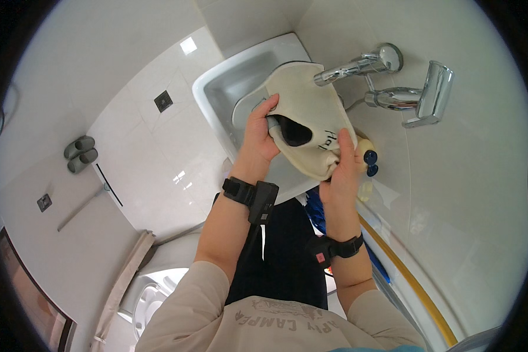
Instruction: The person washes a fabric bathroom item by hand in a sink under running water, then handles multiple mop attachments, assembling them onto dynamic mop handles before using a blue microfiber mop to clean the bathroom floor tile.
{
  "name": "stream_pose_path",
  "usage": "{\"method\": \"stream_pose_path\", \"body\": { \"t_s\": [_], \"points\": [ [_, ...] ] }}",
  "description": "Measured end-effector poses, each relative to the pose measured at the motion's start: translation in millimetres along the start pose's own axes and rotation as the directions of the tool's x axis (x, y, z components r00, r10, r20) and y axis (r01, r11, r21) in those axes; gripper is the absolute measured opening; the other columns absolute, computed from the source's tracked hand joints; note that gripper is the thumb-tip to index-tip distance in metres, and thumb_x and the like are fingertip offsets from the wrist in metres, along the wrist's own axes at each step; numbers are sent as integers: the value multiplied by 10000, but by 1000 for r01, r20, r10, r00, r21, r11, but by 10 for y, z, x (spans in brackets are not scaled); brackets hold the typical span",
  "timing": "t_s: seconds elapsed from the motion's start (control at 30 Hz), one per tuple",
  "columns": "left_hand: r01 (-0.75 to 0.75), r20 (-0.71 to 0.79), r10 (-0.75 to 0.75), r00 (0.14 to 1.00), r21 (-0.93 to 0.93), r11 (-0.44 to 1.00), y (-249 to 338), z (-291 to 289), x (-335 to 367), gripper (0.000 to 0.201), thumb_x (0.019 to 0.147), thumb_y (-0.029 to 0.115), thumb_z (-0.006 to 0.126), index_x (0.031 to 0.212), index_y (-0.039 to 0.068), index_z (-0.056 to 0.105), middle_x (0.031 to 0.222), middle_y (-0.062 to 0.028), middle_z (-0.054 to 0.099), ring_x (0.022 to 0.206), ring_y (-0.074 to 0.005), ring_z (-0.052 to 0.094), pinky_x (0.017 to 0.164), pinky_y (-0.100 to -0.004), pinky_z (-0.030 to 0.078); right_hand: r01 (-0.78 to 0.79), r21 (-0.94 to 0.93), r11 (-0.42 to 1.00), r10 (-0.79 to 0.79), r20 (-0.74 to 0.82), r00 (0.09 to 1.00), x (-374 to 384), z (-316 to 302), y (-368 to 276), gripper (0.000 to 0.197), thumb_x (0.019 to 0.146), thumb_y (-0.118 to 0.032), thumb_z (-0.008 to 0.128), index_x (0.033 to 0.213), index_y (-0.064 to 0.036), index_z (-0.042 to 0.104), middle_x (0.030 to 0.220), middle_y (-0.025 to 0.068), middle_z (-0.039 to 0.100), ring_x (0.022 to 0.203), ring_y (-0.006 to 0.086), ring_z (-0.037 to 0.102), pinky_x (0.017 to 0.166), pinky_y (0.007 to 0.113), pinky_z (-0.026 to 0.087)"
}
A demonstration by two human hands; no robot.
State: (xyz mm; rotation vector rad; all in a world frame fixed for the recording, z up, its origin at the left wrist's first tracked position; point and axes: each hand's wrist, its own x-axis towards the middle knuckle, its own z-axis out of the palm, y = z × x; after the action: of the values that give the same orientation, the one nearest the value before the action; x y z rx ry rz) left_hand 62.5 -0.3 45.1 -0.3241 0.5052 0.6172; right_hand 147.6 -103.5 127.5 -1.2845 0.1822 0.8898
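Cream fabric slipper (pixel 311 111) is being held over the white sink (pixel 217 88), probably for rinsing; left hand (pixel 259 132) is gripping its opening, right hand (pixel 343 161) pinching its near edge.

Both hands are holding a cream cloth bag (pixel 311 111) over the white sink (pixel 217 94), under the chrome tap (pixel 358 64). The left hand (pixel 260 132) is gripping its dark opening, the right hand (pixel 343 164) is pinching the lower edge (blue-capped bottles (pixel 369 158) sitting just beside).
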Motion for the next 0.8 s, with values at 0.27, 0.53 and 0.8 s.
{"method": "stream_pose_path", "body": {
  "t_s": [0.27,0.53,0.8],
  "points": [
    [-76,-9,88,996,414,907,-149,259,9,391,920,284,500,1199,11,474,1160,-101,557,1007,-210,571,844,-332,485,626,-777,-70,-293,616,731,193,125,-28,135,830,-168,567,882,-44,549,704,154,558,667,341,581,564,395,448],
    [-267,113,252,961,610,746,-250,211,74,347,865,167,597,1164,19,500,1078,-70,581,935,-169,576,774,-309,489,519,-777,356,-379,387,841,776,290,131,215,853,-237,535,937,-39,537,799,189,616,675,389,594,610,435,457],
    [-94,5,143,990,775,625,-138,168,159,375,940,265,476,1200,-4,477,1117,-65,555,992,-155,535,834,-309,451,557,-825,92,-214,530,820,611,526,69,306,867,-316,502,760,-53,614,685,180,610,638,377,593,599,426,463]
  ]
}}
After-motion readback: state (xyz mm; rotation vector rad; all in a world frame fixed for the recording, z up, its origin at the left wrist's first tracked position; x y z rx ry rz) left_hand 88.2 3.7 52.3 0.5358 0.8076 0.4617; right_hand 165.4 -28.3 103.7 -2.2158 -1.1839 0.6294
